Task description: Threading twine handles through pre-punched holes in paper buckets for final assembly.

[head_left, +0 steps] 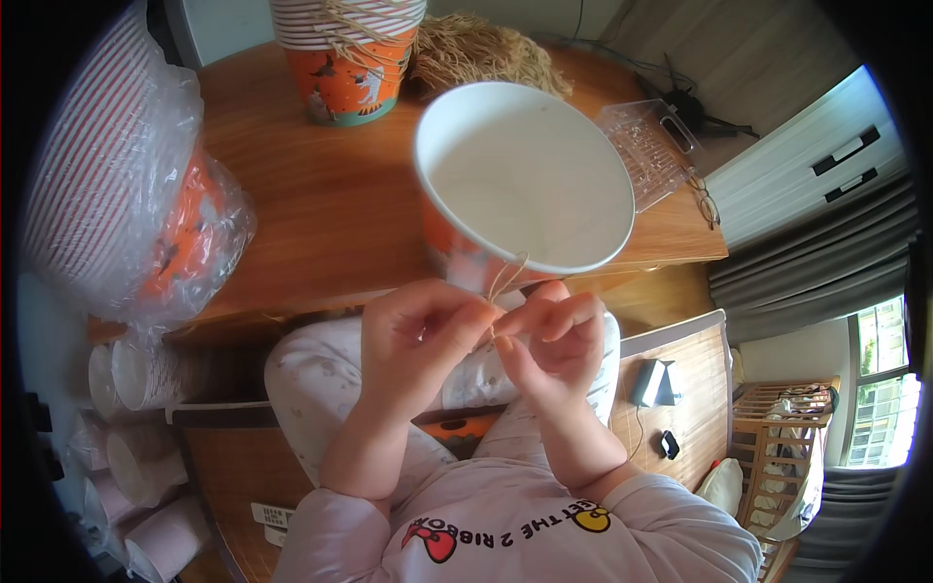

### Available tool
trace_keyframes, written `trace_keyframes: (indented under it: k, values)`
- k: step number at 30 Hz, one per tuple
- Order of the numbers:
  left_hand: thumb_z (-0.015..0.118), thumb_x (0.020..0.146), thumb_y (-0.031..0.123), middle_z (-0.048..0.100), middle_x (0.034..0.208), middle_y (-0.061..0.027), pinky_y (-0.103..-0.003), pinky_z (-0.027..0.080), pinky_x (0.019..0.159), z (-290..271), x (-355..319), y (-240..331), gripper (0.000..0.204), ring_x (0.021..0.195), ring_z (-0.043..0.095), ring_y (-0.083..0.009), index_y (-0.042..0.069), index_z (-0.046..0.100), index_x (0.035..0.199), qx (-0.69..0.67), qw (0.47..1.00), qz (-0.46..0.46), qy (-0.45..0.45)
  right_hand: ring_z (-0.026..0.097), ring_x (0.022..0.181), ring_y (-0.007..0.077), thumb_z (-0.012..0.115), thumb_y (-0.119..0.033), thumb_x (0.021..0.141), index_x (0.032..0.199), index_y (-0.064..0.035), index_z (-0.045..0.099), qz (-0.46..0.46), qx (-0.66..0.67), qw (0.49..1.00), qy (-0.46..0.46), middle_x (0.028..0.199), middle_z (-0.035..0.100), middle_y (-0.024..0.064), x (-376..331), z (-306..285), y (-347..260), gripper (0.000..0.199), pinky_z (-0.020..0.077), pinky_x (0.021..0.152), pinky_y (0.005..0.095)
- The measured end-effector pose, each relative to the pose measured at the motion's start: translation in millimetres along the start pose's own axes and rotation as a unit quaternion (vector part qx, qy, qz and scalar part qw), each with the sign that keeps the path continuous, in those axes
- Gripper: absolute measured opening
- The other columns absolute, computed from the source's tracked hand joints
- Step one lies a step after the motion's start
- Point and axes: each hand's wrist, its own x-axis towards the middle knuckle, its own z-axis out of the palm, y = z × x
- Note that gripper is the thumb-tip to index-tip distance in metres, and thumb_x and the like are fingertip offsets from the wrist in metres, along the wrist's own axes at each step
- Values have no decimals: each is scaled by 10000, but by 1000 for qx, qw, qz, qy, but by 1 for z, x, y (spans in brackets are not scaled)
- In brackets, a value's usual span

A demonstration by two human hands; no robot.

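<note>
My left hand (423, 335) and my right hand (556, 335) meet at the table's near edge, over my lap. Between their fingertips is a thin tan twine (505, 279), pinched from both sides, with a small loop rising above the fingers. Just beyond stands a large paper bucket (486, 126), white inside and orange outside, its open mouth tipped toward me. The twine's loop overlaps the bucket's near rim in view; whether it is fastened there I cannot tell.
On the wooden table (292, 194) stand nested orange buckets (350, 87) draped with twine, beside a twine bundle (496, 53). A clear plastic case (646, 151) and eyeglasses (707, 199) lie right. A plastic-wrapped bucket stack (126, 175) rises left; white tubs (155, 466) sit below.
</note>
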Motion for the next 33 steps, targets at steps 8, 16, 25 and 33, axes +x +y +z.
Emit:
trace_keyframes:
  k: [8,16,25,33]
  values:
    - [776,825,138,695,751,0,-230,405,601,-12,2,3,89,661,544,-61,62,759,868,155,985,72,-11,634,1070,185,648,-10,921,1212,-5,435,157,30,984,-79,1070,615,85,-12,8,-6,360,467,944,329]
    - [792,801,152,679,747,-14,-226,423,580,-10,2,18,130,649,562,-69,42,758,860,200,975,-7,-101,546,931,189,642,-131,945,1024,-53,640,182,-94,973,-107,998,636,37,-21,-2,-11,111,350,928,337]
    - [742,856,90,654,757,12,-215,459,654,-12,4,10,100,729,578,-53,0,723,896,-5,986,-116,-123,534,877,160,669,-97,892,941,-94,732,47,-213,959,-184,810,624,-23,-8,-4,-31,80,320,888,335]
    - [705,896,76,679,886,-24,-246,489,756,9,7,0,120,821,606,-71,-27,700,957,-65,997,-35,-18,561,788,175,693,-59,802,944,-73,717,-28,-264,941,-211,754,608,-11,-10,2,-34,145,346,836,352]
